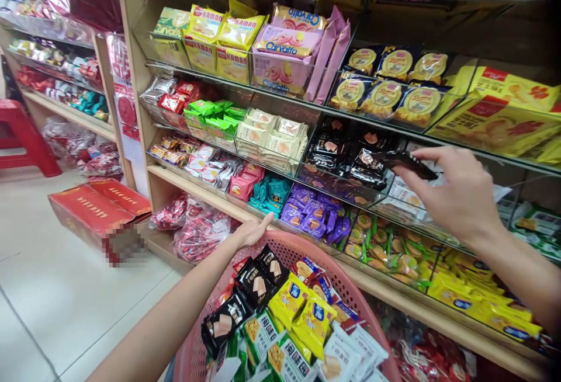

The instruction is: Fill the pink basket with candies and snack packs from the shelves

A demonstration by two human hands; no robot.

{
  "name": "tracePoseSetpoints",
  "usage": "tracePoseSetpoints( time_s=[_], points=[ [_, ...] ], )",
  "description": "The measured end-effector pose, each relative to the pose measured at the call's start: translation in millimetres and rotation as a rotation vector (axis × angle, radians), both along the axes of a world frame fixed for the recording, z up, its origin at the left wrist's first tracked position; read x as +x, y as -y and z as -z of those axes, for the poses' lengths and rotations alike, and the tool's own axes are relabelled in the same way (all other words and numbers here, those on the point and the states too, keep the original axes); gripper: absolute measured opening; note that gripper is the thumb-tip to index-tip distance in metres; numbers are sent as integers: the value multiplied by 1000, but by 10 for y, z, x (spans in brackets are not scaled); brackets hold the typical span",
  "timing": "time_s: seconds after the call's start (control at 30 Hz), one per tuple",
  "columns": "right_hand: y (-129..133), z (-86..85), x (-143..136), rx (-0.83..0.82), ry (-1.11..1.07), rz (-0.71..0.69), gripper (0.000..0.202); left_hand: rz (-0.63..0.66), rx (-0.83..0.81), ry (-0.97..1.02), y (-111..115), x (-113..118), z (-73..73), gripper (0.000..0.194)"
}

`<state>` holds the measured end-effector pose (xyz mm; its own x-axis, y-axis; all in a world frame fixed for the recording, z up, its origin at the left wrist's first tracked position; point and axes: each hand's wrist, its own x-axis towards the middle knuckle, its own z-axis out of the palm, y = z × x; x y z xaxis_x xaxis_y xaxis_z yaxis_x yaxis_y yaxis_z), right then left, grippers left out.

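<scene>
My right hand (458, 192) pinches a black snack packet (407, 162) between thumb and fingers, in front of the shelf compartment of black packets (328, 145). Below it sits a compartment of white packets (403, 198). At the far rim of a pink plastic basket (363, 300) is my left hand (254, 231), thumb stretched along the edge and its other fingers mostly hidden. Inside the basket lie black packets (254, 282), yellow packets (313, 318), green-and-white packets (287, 358) and white packets (346, 353).
Glass-fronted shelves hold purple packets (311, 212), teal packets (269, 192), pink wafer packs (284, 49) and round-labelled packs (383, 96). On the tiled floor at left lie a red carton (99, 207) and, farther back, a red stool (26, 136). Bagged red goods (197, 227) fill the bottom shelf.
</scene>
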<state>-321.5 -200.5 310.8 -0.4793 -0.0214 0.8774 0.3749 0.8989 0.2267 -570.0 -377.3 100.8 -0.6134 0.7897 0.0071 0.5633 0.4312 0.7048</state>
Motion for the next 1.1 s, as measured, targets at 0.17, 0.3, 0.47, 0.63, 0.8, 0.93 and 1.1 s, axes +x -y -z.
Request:
tracePoseSetpoints(
  time_s=[0.17, 0.3, 0.47, 0.63, 0.8, 0.93, 1.1],
  points=[
    [821, 687, 16, -630, 302, -324, 36, -10, -38, -40, -22, -15, 31, 80],
    [1243, 1275, -199, -975, 769, -610, 30, -18, -63, -64, -33, -28, 53, 84],
    [1554, 1692, -494, -1556, 722, -693, 29, -14, -63, -64, -18, -29, 44, 89],
    [1642, 1799, -484, -2170, 520, -646, 36, -32, -74, -41, -9, -30, 28, 92],
    [1721, 1768, -278, -2408, 475, -604, 55, -28, -79, -38, -14, -35, 31, 93],
    [1842, 1790, -249, -2362, 561, -576, 64, -6, -63, -40, -21, -34, 33, 90],
    [1951, 1888, -388, -2212, 611, -585, 52, 13, -33, -40, -14, -47, 50, 82]
  ],
)
